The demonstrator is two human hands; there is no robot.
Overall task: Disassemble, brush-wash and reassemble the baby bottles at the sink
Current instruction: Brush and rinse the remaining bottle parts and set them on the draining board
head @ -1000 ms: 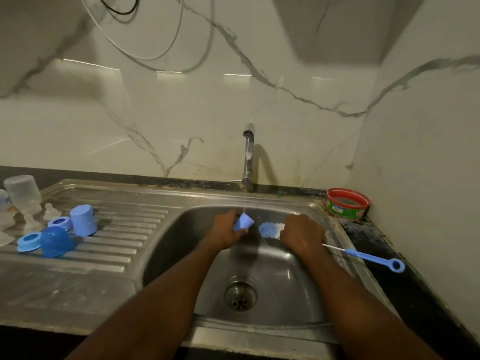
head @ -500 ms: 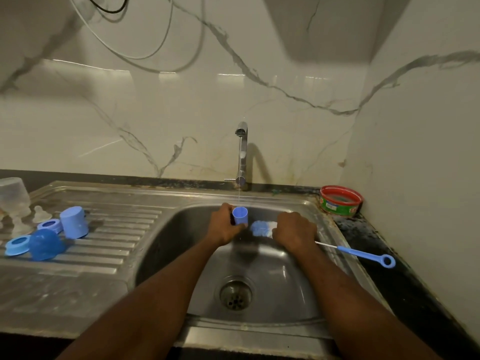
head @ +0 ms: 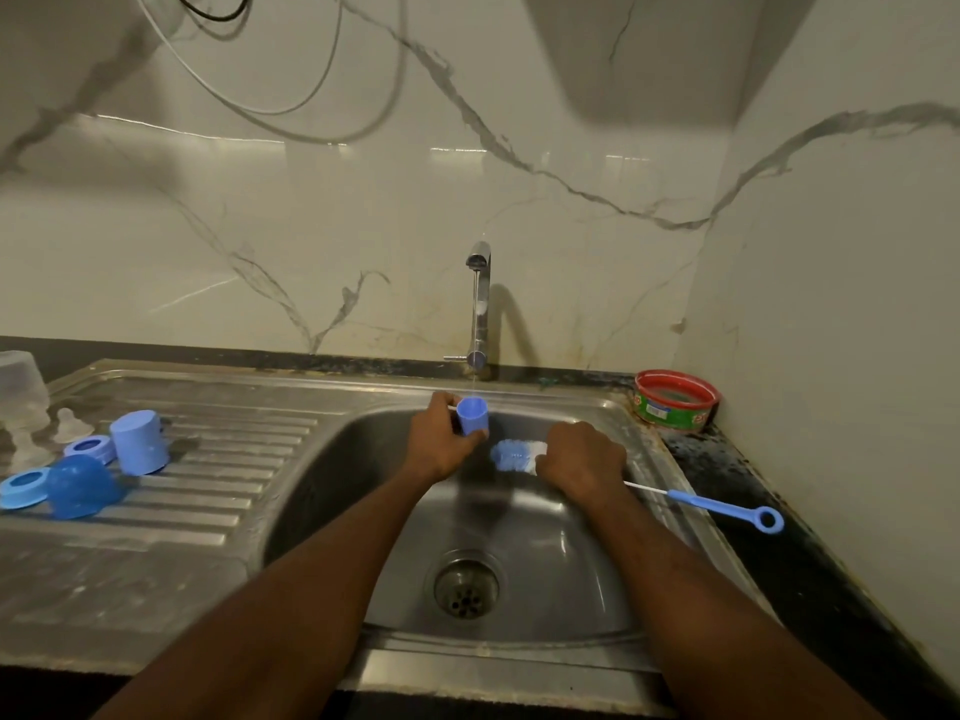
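My left hand (head: 439,441) holds a small blue bottle cap (head: 472,415) upright, its mouth up, under a thin stream of water from the tap (head: 479,309). My right hand (head: 582,462) grips the bottle brush; its blue and white bristle head (head: 514,454) points left, just right of the cap, and its blue handle (head: 724,509) sticks out over the sink's right rim. Both hands are over the back of the steel sink basin (head: 597,589).
On the draining board (head: 218,459) at left lie a blue cap (head: 139,441), two blue rings (head: 91,448) (head: 23,488), a blue dome cover (head: 80,485), clear teats (head: 67,426) and a clear bottle (head: 21,384). A red-rimmed tub (head: 675,400) stands at the back right corner.
My left hand has turned the small blue cap from tilted to upright under the water stream. The right hand and brush have kept their place.
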